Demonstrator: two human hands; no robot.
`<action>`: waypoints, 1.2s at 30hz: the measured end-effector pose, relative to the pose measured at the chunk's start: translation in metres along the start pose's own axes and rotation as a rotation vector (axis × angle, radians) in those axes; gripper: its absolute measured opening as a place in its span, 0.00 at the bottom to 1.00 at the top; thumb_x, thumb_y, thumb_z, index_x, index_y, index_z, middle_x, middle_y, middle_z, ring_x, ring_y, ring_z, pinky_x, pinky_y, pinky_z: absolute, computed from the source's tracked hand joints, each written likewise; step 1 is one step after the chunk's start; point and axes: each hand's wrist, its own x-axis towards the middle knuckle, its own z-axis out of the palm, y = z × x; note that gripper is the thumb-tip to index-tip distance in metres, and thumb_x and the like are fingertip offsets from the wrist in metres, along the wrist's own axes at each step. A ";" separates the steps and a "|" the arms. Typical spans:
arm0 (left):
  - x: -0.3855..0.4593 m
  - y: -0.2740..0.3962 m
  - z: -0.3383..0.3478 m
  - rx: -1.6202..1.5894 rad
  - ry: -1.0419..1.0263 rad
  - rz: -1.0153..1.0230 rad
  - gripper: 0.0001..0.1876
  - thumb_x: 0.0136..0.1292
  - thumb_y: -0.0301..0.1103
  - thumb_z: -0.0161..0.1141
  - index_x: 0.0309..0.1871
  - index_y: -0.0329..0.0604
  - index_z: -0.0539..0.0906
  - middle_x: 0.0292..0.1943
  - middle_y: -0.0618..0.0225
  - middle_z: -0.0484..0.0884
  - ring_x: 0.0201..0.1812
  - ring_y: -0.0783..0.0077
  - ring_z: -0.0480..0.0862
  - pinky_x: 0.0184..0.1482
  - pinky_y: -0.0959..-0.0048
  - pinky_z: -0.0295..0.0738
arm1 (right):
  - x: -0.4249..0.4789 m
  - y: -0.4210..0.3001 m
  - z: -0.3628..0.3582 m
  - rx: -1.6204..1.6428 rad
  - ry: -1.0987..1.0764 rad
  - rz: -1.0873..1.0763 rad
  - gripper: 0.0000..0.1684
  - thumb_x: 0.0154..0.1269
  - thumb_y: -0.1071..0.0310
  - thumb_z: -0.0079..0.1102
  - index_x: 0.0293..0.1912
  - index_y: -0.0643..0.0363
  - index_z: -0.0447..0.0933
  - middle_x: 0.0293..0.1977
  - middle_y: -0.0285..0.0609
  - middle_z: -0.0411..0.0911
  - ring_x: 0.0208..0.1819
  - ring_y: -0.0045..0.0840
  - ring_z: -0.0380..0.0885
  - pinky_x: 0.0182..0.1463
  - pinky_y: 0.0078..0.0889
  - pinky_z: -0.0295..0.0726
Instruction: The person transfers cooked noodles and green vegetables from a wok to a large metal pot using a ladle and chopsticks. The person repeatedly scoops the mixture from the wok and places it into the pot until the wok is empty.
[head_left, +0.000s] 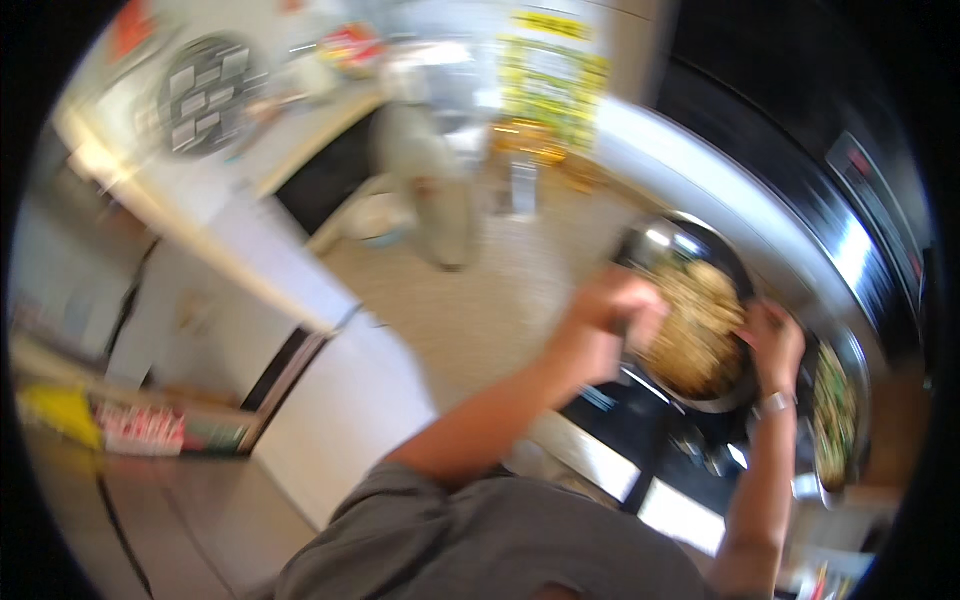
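A dark round pan (675, 229) over the stove, its inside shiny, holds light-brown noodle-like food (694, 322) with a little green at its far edge. At the pan's left rim is my left hand (630, 307), its fingers curled; motion blur hides exactly what they grip. My right hand (772, 334) is closed at the opposite rim, with a metal band on the wrist. The black stovetop (622, 427) shows below the pan. To the right of my right hand, a long dish (836, 420) holds green and brown food.
Bottles with amber liquid (532, 142) and a clear container (523, 187) stand on the beige counter (465, 315), under a yellow sheet (555, 82). A pale upright object (431, 180) and a small bowl (375, 217) are farther left. A dark range hood (780, 120) slopes above the stove.
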 end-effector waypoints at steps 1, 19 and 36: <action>0.003 -0.001 -0.003 0.366 -0.052 0.218 0.04 0.63 0.27 0.63 0.33 0.39 0.80 0.22 0.70 0.77 0.21 0.79 0.75 0.24 0.77 0.71 | -0.001 -0.009 -0.007 -0.017 -0.077 0.121 0.14 0.68 0.67 0.59 0.45 0.70 0.80 0.36 0.43 0.81 0.35 0.22 0.82 0.34 0.25 0.85; 0.017 -0.018 0.016 1.256 0.092 0.575 0.06 0.64 0.25 0.62 0.32 0.34 0.78 0.25 0.66 0.78 0.23 0.76 0.81 0.28 0.78 0.71 | -0.026 -0.012 -0.027 0.523 0.010 0.169 0.13 0.71 0.63 0.55 0.43 0.65 0.80 0.33 0.42 0.82 0.32 0.25 0.85 0.34 0.21 0.81; 0.014 -0.016 0.014 1.294 0.112 0.556 0.07 0.65 0.27 0.61 0.33 0.33 0.78 0.24 0.67 0.78 0.24 0.78 0.81 0.29 0.79 0.72 | -0.003 -0.008 -0.031 0.485 0.007 0.215 0.12 0.69 0.65 0.57 0.38 0.65 0.81 0.27 0.43 0.84 0.27 0.25 0.85 0.27 0.20 0.80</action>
